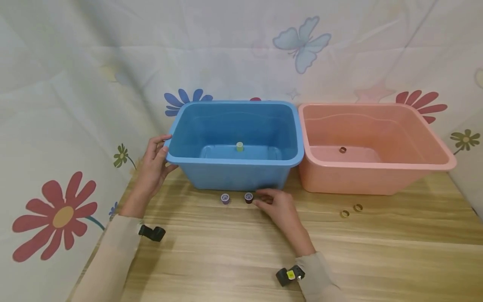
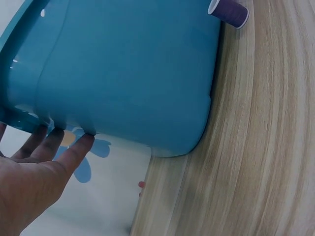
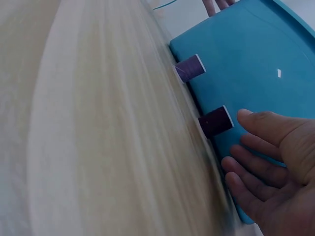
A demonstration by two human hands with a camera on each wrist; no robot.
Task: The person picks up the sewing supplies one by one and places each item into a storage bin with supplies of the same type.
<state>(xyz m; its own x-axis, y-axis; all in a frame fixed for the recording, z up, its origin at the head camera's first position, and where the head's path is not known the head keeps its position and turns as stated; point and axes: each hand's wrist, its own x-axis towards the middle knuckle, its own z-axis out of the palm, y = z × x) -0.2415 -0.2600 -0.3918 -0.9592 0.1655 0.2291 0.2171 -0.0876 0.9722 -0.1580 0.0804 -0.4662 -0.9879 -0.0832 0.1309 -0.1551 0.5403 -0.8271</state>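
Note:
My left hand (image 1: 151, 164) holds the left rim of a blue plastic bin (image 1: 234, 174), thumb by the rim and fingertips against the outer side in the left wrist view. A spool of light green thread (image 1: 240, 147) stands inside this bin. Two more thread spools stand upright on the table in front of it: a purple spool (image 1: 225, 199) and a dark maroon spool (image 1: 248, 198). Just right of the maroon spool is my right hand (image 1: 281, 208), its fingers spread and relaxed around a bare gap. In the right wrist view the thumb (image 3: 263, 123) points toward that spool without touching it.
A pink bin (image 1: 351, 178) stands right beside the blue one, with a brown ring (image 1: 342, 149) inside. Two gold-coloured rings (image 1: 358, 207) lie on the wooden table (image 1: 211, 256) before it. A printed curtain (image 1: 234, 46) hangs behind and to the left.

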